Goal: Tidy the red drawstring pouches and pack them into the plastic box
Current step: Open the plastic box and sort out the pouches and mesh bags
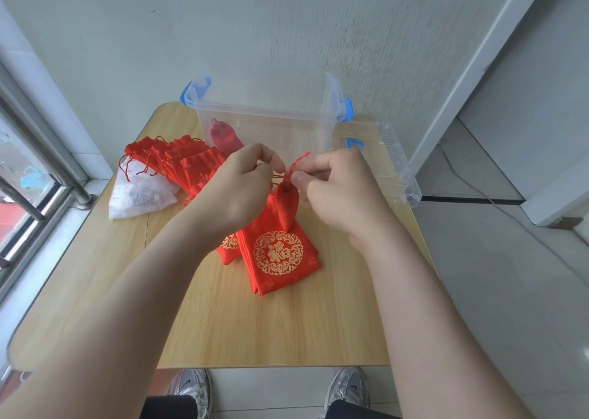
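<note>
- Head view looks down on a wooden table (255, 323); clock directions are read from the table's middle.
- At the centre, just above the tabletop, a small red pouch (287, 207) hangs cinched at its neck, held between both hands.
- Left hand (236, 192): thumb and forefinger are pinched together on the pouch's drawstring (298, 160), and the other fingers are curled.
- Right hand (338, 192): the thumb presses the same cord against the fingers right at the pouch's neck. A loose end of the cord sticks up toward 12 o'clock.
- Below the hanging pouch, toward 6 o'clock, flat pouches (277, 256) lie stacked, the top one showing a round gold emblem.
- At 10 o'clock a heap of red pouches (178, 160) lies overlapping, cords trailing.
- At 12 o'clock the clear plastic box (264, 122) with blue latches stands open, with one tied pouch (223, 138) in its left end.
- At 2 o'clock the clear lid (389, 164) lies flat beside the box.
- At 9 o'clock a white mesh bag (140, 195) touches the heap.
</note>
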Motion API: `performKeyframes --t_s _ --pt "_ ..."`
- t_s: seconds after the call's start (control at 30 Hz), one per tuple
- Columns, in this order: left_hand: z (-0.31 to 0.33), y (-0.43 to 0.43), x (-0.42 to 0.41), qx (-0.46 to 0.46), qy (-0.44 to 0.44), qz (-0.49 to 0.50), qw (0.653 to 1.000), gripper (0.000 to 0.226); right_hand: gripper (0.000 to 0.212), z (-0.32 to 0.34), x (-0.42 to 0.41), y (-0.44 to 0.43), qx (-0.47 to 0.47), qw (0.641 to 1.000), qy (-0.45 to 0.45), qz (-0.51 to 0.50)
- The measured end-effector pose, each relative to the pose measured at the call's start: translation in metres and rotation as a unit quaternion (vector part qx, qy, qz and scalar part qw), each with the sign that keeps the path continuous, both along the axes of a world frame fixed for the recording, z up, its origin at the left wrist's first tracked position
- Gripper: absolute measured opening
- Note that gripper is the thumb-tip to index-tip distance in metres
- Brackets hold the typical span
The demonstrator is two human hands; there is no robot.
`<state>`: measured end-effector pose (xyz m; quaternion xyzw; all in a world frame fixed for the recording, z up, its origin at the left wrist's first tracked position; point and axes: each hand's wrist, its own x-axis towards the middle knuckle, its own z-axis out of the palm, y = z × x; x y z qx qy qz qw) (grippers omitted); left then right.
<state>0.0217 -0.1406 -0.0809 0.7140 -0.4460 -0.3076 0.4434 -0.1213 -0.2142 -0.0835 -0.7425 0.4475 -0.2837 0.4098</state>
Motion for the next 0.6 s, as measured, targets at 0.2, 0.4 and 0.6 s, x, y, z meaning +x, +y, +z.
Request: performKeyframes --t_s 0.2,0.4,0.6 --pt "-0.0088 -0.0010 0.0054 0.020 -0.098 0.018 0.995 0.035 0.025 -0.0033 -0.0055 -0.0029 -0.013 0.999 0.040 -0.007" --pt "-0.0023 0.0016 0.0019 0.011 -0.098 0.027 0.995 0.032 0.022 -0.0042 -0.0047 -0.0011 -0.038 0.995 0.083 -0.035" --pt "-0.0057 0.0062 0.0001 -0.004 -0.200 -0.029 0.979 0.029 0.021 -0.0014 -0.0025 -0.0001 -0.038 0.996 0.071 -0.040"
